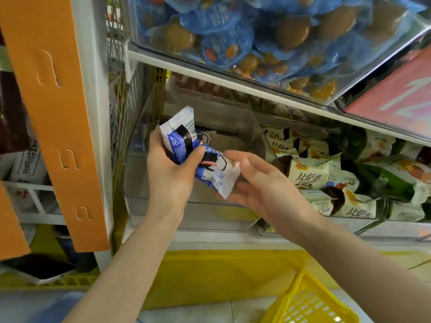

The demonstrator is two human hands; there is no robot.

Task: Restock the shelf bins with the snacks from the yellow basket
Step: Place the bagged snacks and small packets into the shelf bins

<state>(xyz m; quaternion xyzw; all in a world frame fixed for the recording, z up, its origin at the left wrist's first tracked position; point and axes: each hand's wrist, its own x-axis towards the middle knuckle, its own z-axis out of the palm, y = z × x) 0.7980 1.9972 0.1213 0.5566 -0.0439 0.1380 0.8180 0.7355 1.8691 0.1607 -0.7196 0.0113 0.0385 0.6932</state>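
Only part of the yellow basket [310, 299] shows — left hand [171, 170] half-covers snack packets [218, 177].

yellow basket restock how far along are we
Done: the clear bin on the right looks stocked with cream-and-green packets. In hand: the left hand grips blue-and-white snack packets over the near-bare clear plastic bin, the open right hand touching one. Left: filling that bin; only a corner of the yellow plastic basket shows, with no snacks visible in it.
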